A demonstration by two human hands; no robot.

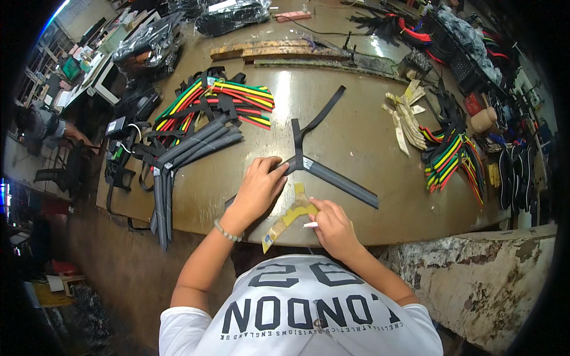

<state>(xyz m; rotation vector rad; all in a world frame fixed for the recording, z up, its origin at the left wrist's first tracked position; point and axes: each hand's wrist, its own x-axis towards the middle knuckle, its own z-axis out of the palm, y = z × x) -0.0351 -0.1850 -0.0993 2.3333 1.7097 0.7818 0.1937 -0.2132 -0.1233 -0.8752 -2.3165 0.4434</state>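
A Y-shaped dark grey and black strap (341,183) lies on the table in front of me, with a small white label near its joint and a narrow black tail pointing away. My left hand (259,185) grips its left arm close to the joint, covering much of that arm. In my right hand (334,227) are a yellowish curved template (291,215), pinched at its right edge, and a white pen (310,225) that sticks out between the fingers. The template is just nearer to me than the strap joint.
Grey straps (196,145) lie stacked on the left, beside striped coloured straps (208,98). Farther back are long wooden bars (285,52). On the right are cream strips (408,115), another striped bundle (451,160) and a black crate (454,53). The table's near edge (380,242) is by my body.
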